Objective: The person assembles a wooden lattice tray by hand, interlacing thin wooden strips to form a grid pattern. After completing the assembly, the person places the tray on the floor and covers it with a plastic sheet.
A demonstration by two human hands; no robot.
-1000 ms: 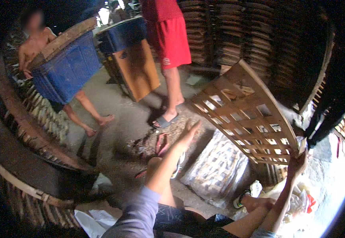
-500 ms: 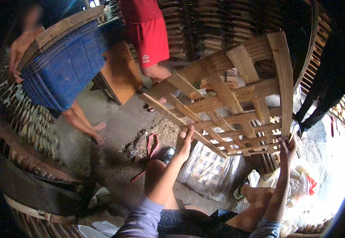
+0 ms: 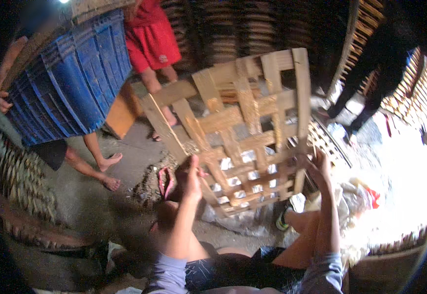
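Woven wooden panel (image 3: 247,100): light brown, openwork, tilted; hands (image 3: 192,180) apart, clamped on left and right edges.

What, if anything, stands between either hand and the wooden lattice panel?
Nothing visible does: the left hand holds the wooden lattice panel at its left edge, the right hand at its right edge, with nothing seen in between.

Looks like a lattice panel (image 3: 247,112), woven from flat, light-brown wood strips passing over and under one another. Has straight bars along the left and right edges, with open, roughly four-sided gaps between the strips. Held up off the floor, low on both side edges; tilted, with upper right corner above upper left.
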